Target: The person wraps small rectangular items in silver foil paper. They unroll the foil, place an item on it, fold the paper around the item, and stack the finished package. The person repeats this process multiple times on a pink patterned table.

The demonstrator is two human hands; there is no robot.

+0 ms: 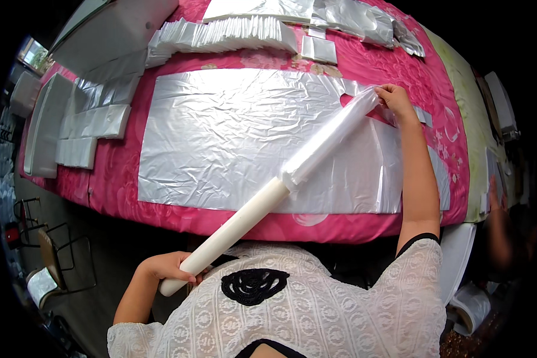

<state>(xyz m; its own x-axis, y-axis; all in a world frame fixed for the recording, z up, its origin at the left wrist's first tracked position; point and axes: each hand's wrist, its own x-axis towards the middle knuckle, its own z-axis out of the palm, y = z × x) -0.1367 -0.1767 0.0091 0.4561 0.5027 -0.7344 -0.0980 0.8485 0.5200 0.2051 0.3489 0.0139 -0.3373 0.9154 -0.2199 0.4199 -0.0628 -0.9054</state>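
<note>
My left hand (173, 267) is closed round the lower end of a long cream-coloured tube (232, 224), held slantwise in front of my body. Over the tube's upper part runs a clear plastic sleeve (325, 140), bunched near the middle. Up at the right, my right hand (394, 101) pinches the far end of this plastic sleeve. Beneath them, a stack of flat, silvery-white plastic bags (215, 131) lies spread and wrinkled on the table. Near my right hand, a rounded cut-out in the bags shows the pink cloth.
A pink flowered cloth (316, 230) covers the table. Along the back stands a row of folded plastic packets (227, 36), with a small packet (319, 49) beside it. More packets (95, 122) and a white box (45, 128) are at left. A person's arm (498, 227) shows at far right.
</note>
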